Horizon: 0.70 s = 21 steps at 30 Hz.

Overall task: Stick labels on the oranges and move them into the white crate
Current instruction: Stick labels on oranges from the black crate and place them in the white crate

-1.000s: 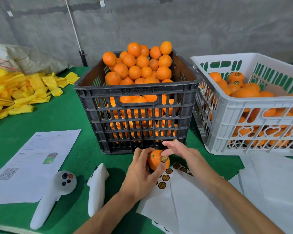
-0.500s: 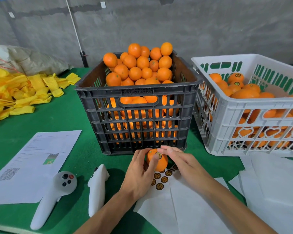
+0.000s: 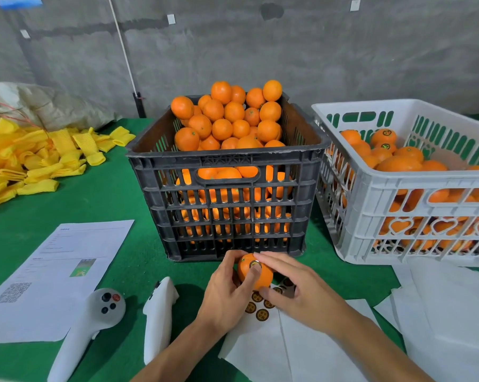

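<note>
2 bare hands meet on 1 orange (image 3: 256, 274) held just in front of the black crate (image 3: 227, 199), above a sheet of round labels (image 3: 260, 307). Left hand (image 3: 227, 293) curls its fingers round the fruit's left side, with the thumb lying on a dark label (image 3: 254, 264) stuck near the fruit's top. Right hand (image 3: 293, 288) cups the fruit from the right, fingers bent over it. The black crate is heaped with unlabelled oranges (image 3: 227, 119). Beside it on the right, the white crate (image 3: 398, 216) holds oranges, 2 of which show labels. On the green table (image 3: 109, 194) lie 2 white controllers (image 3: 95, 323), a printed sheet (image 3: 56, 277), yellow foam nets (image 3: 26, 158) at far left and white papers (image 3: 439, 312) at right.
</note>
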{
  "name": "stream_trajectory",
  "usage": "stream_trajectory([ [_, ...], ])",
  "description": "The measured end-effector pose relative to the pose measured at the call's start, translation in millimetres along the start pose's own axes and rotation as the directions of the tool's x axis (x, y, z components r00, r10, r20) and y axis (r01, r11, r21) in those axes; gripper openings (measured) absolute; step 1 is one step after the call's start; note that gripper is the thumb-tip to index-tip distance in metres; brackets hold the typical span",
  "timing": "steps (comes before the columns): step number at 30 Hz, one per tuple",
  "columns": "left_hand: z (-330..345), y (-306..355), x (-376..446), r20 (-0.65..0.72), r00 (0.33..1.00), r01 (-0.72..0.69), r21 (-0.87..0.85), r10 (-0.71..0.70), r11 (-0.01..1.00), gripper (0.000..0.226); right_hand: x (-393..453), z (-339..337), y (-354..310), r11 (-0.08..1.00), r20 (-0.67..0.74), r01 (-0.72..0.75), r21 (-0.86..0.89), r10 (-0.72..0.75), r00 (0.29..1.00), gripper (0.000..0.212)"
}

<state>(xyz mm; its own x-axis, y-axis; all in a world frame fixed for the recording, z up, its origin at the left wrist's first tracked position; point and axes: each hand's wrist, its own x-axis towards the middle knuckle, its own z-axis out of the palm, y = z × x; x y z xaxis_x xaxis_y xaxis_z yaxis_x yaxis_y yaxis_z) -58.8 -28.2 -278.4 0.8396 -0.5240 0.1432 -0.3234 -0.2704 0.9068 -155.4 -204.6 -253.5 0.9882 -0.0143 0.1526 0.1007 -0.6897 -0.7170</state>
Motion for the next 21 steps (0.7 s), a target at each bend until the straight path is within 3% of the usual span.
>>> stream_trajectory([
  [4,-2.1,5.5,0.3,-0.030,0.999,0.010,-0.147,-0.014,0.989,0.025,2.4,6.7,-0.1,0.964,0.020,0.030,-0.263,-0.026,0.999,0.077],
  [8,-5.5,14.1,-2.1,-0.057,0.998,-0.004,-0.236,-0.010,0.972,0.030,0.7,13.2,-4.7,0.939,-0.038,0.085,-0.334,-0.103,0.994,0.061],
  [11,-9.1,31.1,-0.7,-0.089,0.996,-0.053,-0.315,0.026,0.947,0.026,-2.7,9.6,-12.1,0.904,-0.179,0.137,-0.406,-0.226,0.958,0.052],
  [16,-15.5,71.0,6.9,-0.196,0.967,-0.224,-0.339,0.165,0.914,0.036,7.9,-9.0,-33.8,0.751,-0.356,0.253,-0.610,-0.545,0.759,0.054],
  [21,-25.2,126.0,26.6,-0.246,0.933,-0.341,-0.383,0.261,0.859,0.037,21.9,-43.4,-65.7,0.708,-0.475,0.212,-0.674,-0.635,0.609,0.058],
])
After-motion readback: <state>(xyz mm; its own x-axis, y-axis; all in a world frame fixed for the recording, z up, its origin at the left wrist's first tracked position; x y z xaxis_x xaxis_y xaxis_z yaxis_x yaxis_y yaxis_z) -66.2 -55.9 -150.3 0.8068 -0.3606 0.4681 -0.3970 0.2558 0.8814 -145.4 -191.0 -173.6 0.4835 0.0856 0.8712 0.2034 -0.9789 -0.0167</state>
